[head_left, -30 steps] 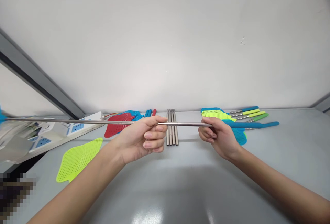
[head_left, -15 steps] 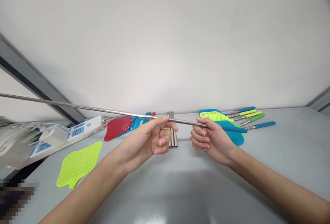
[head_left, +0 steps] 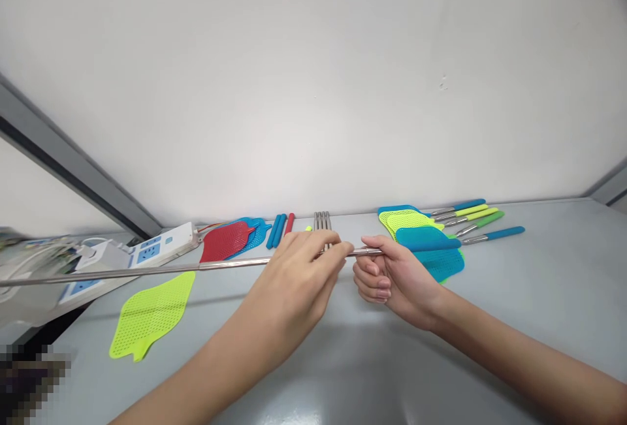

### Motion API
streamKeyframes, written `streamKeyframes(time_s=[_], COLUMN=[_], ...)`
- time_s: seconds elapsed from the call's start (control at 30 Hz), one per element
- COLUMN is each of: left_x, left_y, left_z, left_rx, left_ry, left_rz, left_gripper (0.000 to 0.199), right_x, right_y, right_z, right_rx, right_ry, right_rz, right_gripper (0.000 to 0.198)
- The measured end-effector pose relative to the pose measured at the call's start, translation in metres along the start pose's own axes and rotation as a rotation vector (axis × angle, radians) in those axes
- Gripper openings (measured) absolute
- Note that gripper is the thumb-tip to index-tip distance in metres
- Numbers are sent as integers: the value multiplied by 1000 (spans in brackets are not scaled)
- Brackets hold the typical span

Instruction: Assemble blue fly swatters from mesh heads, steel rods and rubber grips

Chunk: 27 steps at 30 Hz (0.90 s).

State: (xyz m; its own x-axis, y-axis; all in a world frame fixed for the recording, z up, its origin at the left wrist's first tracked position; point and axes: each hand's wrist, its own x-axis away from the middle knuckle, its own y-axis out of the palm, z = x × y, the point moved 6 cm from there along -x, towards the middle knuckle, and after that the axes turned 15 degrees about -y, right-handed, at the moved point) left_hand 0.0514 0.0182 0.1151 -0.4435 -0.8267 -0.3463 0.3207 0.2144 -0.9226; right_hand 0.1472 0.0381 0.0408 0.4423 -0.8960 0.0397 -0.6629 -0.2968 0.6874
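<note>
A long, thin telescopic metal rod (head_left: pixel 235 262) with a blue handle (head_left: pixel 431 240) lies across my view above the table, running out past the left edge. My left hand (head_left: pixel 304 275), back upward, is closed over the rod near its middle; the fingertips are partly hidden. Just right of it, my right hand (head_left: pixel 392 271) grips the rod where metal meets handle, thumb on top and fingers curled. Behind my left hand stand out several short metal tubes (head_left: pixel 323 219), partly covered. A lime-green perforated swatter head (head_left: pixel 154 314) rests left of my left forearm.
Red (head_left: pixel 228 242) and blue swatter heads (head_left: pixel 257 232) lie at the back left, beside blue (head_left: pixel 277 230) and red handle sleeves (head_left: pixel 289 222). Several handled swatters (head_left: pixel 409 221) are stacked at the back right. A white power strip (head_left: pixel 169 242) with cables runs along the left.
My left hand has turned from palm up to palm down and closed over the rod. The rod's far left end has dropped lower. My right hand keeps its grip.
</note>
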Motion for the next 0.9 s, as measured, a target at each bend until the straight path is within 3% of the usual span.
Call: streamKeyframes(time_s=[0.2,0.43,0.67,0.8,0.9], left_x=[-1,-1,-2,-1,-1], left_y=[13,18,11,7,4], left_z=[-3,4,8,9,11], left_rx=[-145,-209,-244,-321,-355], left_ry=[15,52,50,97,153], left_rz=[48,177,309,382,433], left_gripper=[38,22,15,15,17], right_x=[-1,6,6,5,6], right_y=[0,10,12,11,12], right_z=[3,7,4,-3,-17], right_rx=[0,30,118,257,506], right_ry=[-14,22,-31,-42,-156], right_rz=[8,-69,-132,-243,-357], right_gripper=[40,42,44,45,47])
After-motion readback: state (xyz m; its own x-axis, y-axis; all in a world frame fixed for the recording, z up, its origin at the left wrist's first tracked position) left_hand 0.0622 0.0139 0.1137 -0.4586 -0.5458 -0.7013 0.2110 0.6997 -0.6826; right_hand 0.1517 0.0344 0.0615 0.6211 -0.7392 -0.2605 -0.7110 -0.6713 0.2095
